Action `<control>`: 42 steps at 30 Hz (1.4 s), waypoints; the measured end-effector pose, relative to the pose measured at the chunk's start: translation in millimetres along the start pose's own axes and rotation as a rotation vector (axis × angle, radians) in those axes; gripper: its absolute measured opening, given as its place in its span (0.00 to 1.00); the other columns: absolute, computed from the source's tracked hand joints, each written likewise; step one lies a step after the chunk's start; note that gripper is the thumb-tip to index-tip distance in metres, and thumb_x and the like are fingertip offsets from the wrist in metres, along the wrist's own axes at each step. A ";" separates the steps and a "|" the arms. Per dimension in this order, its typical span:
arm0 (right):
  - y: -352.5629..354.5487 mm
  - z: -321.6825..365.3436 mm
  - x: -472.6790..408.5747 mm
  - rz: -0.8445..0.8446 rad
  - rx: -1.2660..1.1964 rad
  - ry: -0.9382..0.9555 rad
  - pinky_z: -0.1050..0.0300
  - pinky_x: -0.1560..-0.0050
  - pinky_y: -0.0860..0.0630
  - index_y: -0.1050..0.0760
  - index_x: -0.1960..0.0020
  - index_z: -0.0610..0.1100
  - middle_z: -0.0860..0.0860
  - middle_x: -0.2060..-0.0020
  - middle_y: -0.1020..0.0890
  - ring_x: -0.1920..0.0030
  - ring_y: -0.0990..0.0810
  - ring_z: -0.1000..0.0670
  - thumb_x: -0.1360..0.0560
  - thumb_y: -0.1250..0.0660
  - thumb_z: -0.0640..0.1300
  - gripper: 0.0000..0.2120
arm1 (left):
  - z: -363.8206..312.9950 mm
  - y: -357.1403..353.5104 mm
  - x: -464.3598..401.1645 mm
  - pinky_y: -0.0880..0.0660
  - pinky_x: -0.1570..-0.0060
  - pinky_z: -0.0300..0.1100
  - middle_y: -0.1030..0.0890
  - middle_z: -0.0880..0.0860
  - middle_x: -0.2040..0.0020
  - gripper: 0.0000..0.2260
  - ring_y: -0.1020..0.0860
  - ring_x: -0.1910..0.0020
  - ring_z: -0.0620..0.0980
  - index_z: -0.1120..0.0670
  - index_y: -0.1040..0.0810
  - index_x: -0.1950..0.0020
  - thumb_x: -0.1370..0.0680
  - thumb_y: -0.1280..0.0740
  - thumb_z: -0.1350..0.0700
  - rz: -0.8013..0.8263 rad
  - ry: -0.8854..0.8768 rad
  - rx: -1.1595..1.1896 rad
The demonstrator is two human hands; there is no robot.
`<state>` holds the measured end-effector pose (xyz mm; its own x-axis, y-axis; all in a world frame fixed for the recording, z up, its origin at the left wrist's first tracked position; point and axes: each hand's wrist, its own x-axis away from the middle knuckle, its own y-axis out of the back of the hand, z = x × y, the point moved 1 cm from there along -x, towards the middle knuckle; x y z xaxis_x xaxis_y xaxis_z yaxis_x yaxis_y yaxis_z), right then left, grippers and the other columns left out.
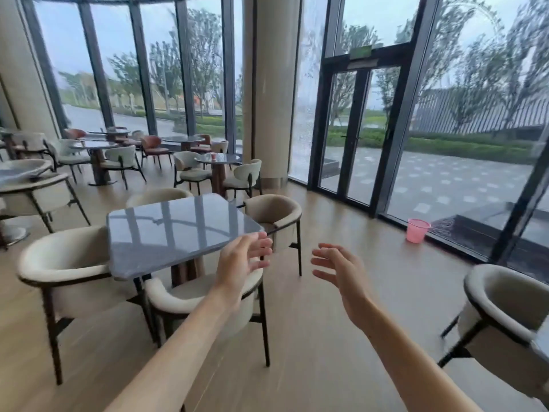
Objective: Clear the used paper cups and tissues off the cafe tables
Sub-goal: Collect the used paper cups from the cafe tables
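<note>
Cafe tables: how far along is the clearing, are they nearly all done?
The near square table shows nothing on its glossy top, so it looks done. Nothing is in hand: the left hand and right hand are both open and hold nothing. Left: a small red cup stands on the round table by the pillar. The pink bin waits by the glass. Farther tables are too blurred to judge.

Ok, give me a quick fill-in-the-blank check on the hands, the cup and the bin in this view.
1. Both hands, left hand and right hand, hold ____.
2. The waste basket on the floor by the window is ____ in colour.
3. The small red cup stands on a ____ table beside the pillar.
4. The near square table has a glossy ____ top.

Missing words: nothing; pink; round; grey
</note>
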<state>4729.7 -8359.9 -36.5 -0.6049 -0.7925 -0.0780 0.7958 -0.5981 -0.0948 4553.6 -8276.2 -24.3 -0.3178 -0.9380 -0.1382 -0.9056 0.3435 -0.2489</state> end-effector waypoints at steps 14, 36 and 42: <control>139.4 -50.9 -288.8 -0.240 -0.081 -0.018 0.45 0.43 0.20 0.21 0.44 0.41 0.42 0.49 0.16 0.49 0.17 0.46 0.20 0.37 0.37 0.08 | 134.2 -220.6 -267.7 0.23 0.40 0.52 0.16 0.55 0.42 0.11 0.20 0.40 0.53 0.53 0.18 0.43 0.16 0.40 0.54 0.388 0.094 -0.108; 236.5 -103.7 -842.3 -0.183 -0.010 -0.082 0.44 0.43 0.20 0.20 0.47 0.42 0.41 0.48 0.16 0.50 0.17 0.46 0.19 0.38 0.37 0.08 | 293.6 -431.3 -754.7 0.23 0.40 0.55 0.16 0.60 0.43 0.13 0.18 0.42 0.58 0.59 0.20 0.40 0.16 0.40 0.55 0.247 0.189 -0.017; 251.1 -96.1 -1000.9 -0.210 -0.003 -0.060 0.44 0.43 0.19 0.20 0.48 0.43 0.43 0.49 0.16 0.50 0.17 0.46 0.19 0.38 0.37 0.08 | 308.8 -492.6 -902.3 0.24 0.39 0.58 0.17 0.63 0.43 0.11 0.18 0.45 0.58 0.59 0.20 0.43 0.16 0.41 0.57 0.245 0.183 -0.016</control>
<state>5532.2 -7705.4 -77.6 -0.7543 -0.6566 0.0032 0.6526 -0.7503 -0.1056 5373.3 -7584.8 -73.0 -0.5711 -0.8207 -0.0166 -0.7998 0.5609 -0.2139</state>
